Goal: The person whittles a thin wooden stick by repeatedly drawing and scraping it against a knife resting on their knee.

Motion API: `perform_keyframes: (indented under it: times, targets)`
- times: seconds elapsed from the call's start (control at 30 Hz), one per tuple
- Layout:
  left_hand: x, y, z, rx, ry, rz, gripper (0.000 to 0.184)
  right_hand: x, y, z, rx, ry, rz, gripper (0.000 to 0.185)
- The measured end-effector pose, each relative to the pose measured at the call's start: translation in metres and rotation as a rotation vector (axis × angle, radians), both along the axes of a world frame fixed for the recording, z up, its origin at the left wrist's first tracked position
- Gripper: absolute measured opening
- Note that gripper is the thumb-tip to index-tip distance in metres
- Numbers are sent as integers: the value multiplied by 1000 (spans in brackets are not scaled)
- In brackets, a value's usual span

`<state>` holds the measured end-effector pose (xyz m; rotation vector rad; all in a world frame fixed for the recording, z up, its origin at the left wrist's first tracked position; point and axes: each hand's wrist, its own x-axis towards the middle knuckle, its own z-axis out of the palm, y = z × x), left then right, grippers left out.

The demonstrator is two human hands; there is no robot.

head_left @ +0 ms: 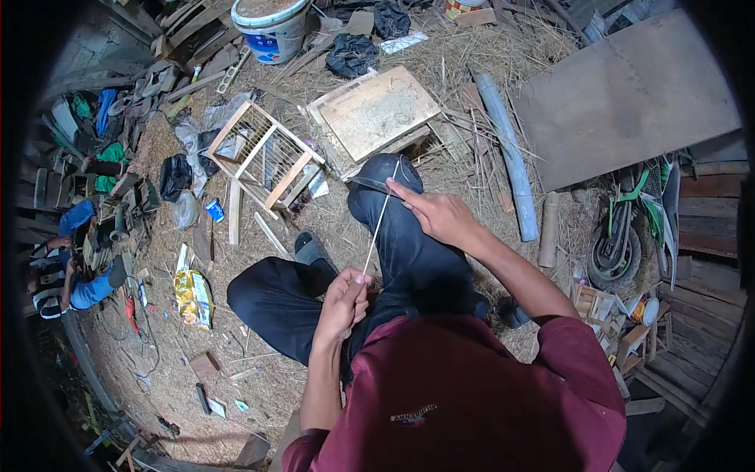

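Note:
My left hand (340, 305) is closed around the lower end of a thin, pale wooden stick (376, 234), which slants up over my right thigh. My right hand (440, 216) is closed near the stick's upper part, its index finger stretched forward. A thin dark blade, seemingly a knife (368, 183), juts out to the left from under those fingers and crosses the stick at my knee. The knife's handle is hidden in the hand. To the left of my knees stands a small wooden cage (271, 155) with thin bars.
A low wooden stool or block (381, 110) dusted with shavings stands beyond my knees. Further out are a white bucket (271, 35), a bluish pole (507, 157), a large board (629, 98) and a motorbike wheel (616, 248). Another person (79, 287) is at far left.

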<state>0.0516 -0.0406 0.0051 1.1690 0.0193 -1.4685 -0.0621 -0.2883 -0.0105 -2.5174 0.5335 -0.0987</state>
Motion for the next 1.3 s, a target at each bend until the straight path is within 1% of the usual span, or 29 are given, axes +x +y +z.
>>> perform_keyframes:
  times: [0.13,0.23,0.27,0.3,0.37,0.4,0.47,0.5,0.53,0.57,0.63,0.67,0.77,0.87,0.97,1.13,1.23,1.27,1.3]
  targets:
    - [-2,29,13,39,-48,15,17,2,3,7,8,15,-3,59]
    - [-6,62,23,83,-70,7,17,7,3,-1,35,-1,-72,60]
    - [-6,70,27,125,-123,28,17,8,4,-1,68,-19,-83,60]
    - [-6,72,27,129,-198,62,16,8,4,1,102,-35,-90,60]
    - [-1,57,21,131,-435,28,16,11,4,-3,151,-106,-82,60]
    - [-2,42,9,151,-598,35,16,10,4,-11,167,-160,-77,60]
    - [0,5,-17,129,-849,-16,15,8,4,-10,174,-258,-25,60]
    - [1,-23,-3,160,-982,-21,21,10,6,-5,167,-301,25,59]
    - [3,-43,-6,199,-1095,-75,20,12,7,-2,158,-342,74,59]
    - [5,-59,-10,178,-1121,-66,20,12,6,0,102,-250,112,59]
    - [7,-80,-16,138,-1172,-49,19,12,4,2,-3,-61,182,60]
    - [8,-83,-16,168,-1153,-87,17,13,4,5,6,-23,141,60]
    - [9,-76,-10,172,-1134,-133,15,12,4,1,-29,-53,115,60]
    - [5,-54,-26,113,-1148,-102,14,10,3,-4,-43,-89,76,60]
    - [-2,-37,-5,170,-1119,-154,14,9,2,-1,13,-63,42,60]
    - [-11,-1,-6,160,-1065,-128,13,4,4,-1,11,-22,-6,61]
    - [-14,14,3,182,-1048,-149,13,4,5,2,0,23,2,62]
    - [-16,16,6,169,-1027,-115,15,4,6,3,-2,45,7,63]
    - [-17,20,8,185,-1018,-119,15,4,7,0,-3,13,-1,63]
